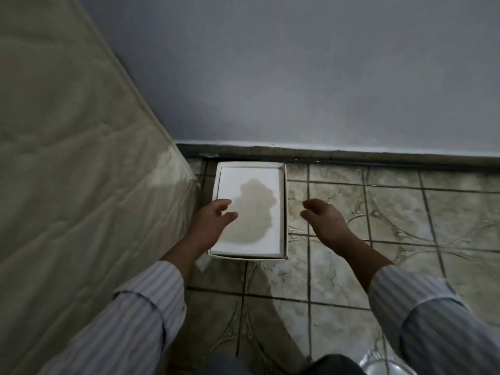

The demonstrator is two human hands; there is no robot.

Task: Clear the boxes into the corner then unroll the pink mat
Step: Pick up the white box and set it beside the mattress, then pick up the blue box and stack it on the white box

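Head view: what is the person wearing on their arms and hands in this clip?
Both arms wear a long-sleeved shirt, pale with thin darker vertical stripes; the left sleeve and right sleeve are pushed back, so the forearms show. The left hand and right hand are bare: no gloves, and no rings or watch that I can make out.

White box (250, 209) lies on tiled floor (392, 212).

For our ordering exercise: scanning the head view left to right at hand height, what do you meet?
Quilted cream mattress standing on edge → left hand → shallow white cardboard box → right hand → patterned beige tiled floor.
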